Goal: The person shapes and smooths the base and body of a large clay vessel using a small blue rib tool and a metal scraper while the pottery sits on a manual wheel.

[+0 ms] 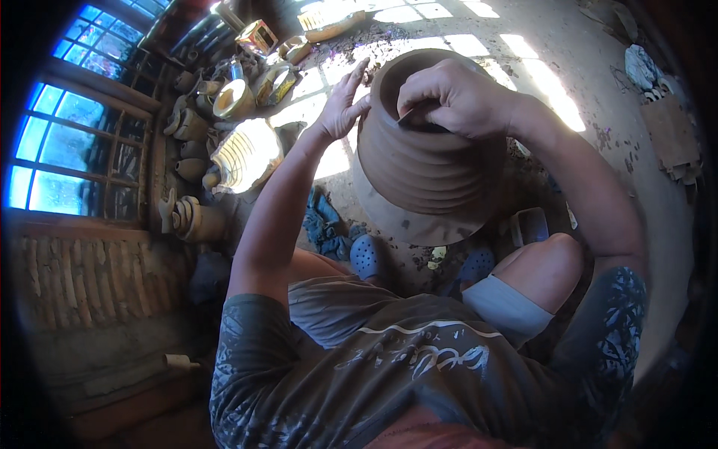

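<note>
Sits at six o'clock of a large ribbed clay pot (pixel 430 187), feet in blue perforated clogs (pixel 365 258) at seven and five o'clock of it. Brown, wide-mouthed and upright, with horizontal ridges round the wall and a smooth curved surface (pixel 396 227) below; cannot tell pot wall from separate board there.

Holds the right hand (pixel 452 97) over the mouth, forearm slanting in from the four o'clock side. Curls those fingers and pinches a thin flat tool (pixel 406 115) at about seven o'clock of the mouth. Has the ridged near wall just below, at six o'clock from the pinch. Cannot tell contact from a narrow gap between tool and clay.

Holds nothing in the left hand (pixel 346 105); spreads it loose, fingers extended, beside the rim at ten o'clock. Has the pot at three o'clock from that thumb, very near; cannot tell touching from almost touching.

Farther out from the pot: at eight o'clock, a crumpled blue cloth (pixel 321 224); at nine, a sunlit ribbed vessel (pixel 247 153) and, well beyond, a paned window (pixel 67 153); between nine and ten, a round pale bowl (pixel 233 99); at three, brown cardboard sheets (pixel 668 135); at four, a translucent container (pixel 532 224).
</note>
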A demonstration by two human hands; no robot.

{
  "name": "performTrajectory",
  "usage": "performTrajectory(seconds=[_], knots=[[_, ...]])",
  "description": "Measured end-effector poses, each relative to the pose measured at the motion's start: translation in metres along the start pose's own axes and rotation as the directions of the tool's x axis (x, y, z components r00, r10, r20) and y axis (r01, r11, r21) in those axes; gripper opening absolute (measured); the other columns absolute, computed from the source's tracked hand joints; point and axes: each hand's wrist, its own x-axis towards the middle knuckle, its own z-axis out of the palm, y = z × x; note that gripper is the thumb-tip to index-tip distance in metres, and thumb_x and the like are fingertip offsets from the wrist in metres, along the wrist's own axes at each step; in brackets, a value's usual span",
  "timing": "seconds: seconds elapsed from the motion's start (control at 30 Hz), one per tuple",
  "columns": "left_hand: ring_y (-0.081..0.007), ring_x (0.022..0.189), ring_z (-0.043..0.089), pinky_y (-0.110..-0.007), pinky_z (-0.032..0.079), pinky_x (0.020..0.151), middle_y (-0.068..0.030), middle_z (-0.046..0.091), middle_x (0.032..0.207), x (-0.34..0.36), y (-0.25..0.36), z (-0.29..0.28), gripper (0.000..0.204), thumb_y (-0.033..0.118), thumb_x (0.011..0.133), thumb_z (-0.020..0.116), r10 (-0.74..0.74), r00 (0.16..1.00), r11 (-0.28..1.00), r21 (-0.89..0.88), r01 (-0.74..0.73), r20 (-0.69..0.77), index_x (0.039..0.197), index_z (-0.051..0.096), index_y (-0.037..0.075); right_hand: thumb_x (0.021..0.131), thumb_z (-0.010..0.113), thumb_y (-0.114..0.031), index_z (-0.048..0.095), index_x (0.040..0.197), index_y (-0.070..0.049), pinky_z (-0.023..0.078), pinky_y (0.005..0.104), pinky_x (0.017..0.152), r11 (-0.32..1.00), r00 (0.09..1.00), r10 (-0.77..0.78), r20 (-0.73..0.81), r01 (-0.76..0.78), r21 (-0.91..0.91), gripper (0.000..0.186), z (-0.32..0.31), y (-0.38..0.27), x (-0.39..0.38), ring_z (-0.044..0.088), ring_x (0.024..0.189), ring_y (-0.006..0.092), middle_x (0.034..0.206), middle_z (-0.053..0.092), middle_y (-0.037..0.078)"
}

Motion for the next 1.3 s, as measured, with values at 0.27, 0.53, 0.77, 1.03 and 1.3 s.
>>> performTrajectory(seconds=[0.27,0.53,0.77,1.03,1.3], knots=[[-0.0297,0.151,0.048,-0.042,0.034,0.127,-0.0210,0.055,0.159,0.021,0.104,-0.004,0.084,0.066,0.114,0.031,-0.318,0.945,0.736,-0.609,0.295,0.073,0.160,0.047,-0.003,0.095,0.066,0.006,0.070,0.111,0.000,0.059,0.0348,0.089,0.995,0.971,0.085,-0.223,-0.068,0.079,0.018,-0.055,-0.021,-0.057,0.073,0.101,0.0205,0.108,0.075,0.011],[-0.0440,0.134,0.062,-0.047,0.045,0.118,-0.0297,0.066,0.141,0.113,0.159,-0.001,0.104,0.088,0.099,0.039,-0.262,0.898,0.951,0.256,0.177,0.353,0.150,0.058,0.000,0.104,0.060,0.001,0.062,0.110,-0.003,0.060,0.0327,0.086,0.866,0.618,0.494,-0.612,-0.288,0.408,0.008,-0.039,0.006,-0.237,0.073,0.102,0.0177,0.112,0.074,0.009],[-0.0401,0.137,0.060,-0.055,0.045,0.116,-0.0249,0.068,0.138,0.115,0.235,0.055,0.096,0.085,0.093,0.056,-0.030,0.787,0.857,0.421,-0.297,0.616,0.133,0.070,-0.001,0.085,0.068,-0.003,0.063,0.095,-0.001,0.051,0.0437,0.065,0.409,0.262,0.844,-0.469,-0.879,0.245,0.011,0.111,0.055,-0.398,0.066,0.067,0.0251,0.077,0.068,0.021],[-0.0458,0.127,0.067,-0.051,0.056,0.104,-0.0266,0.068,0.136,0.046,0.303,0.061,0.086,0.056,0.088,0.085,0.336,0.902,0.716,0.548,-0.433,0.273,0.144,0.062,-0.005,0.086,0.071,-0.017,0.078,0.112,0.002,0.061,0.0539,0.086,0.160,0.155,0.978,0.141,-0.987,-0.022,0.032,0.406,0.046,-0.541,0.076,0.105,0.0450,0.112,0.077,0.028],[-0.0426,0.081,0.076,-0.053,0.059,0.076,-0.0215,0.075,0.078,0.019,0.229,0.039,0.053,0.055,0.097,0.073,-0.112,0.962,0.667,0.737,-0.114,0.249,0.111,0.078,0.004,0.086,0.072,-0.020,0.077,0.114,0.002,0.059,0.0521,0.091,0.217,0.216,0.976,-0.038,-0.928,0.302,0.036,0.471,0.029,-0.548,0.074,0.109,0.0453,0.116,0.076,0.028]])
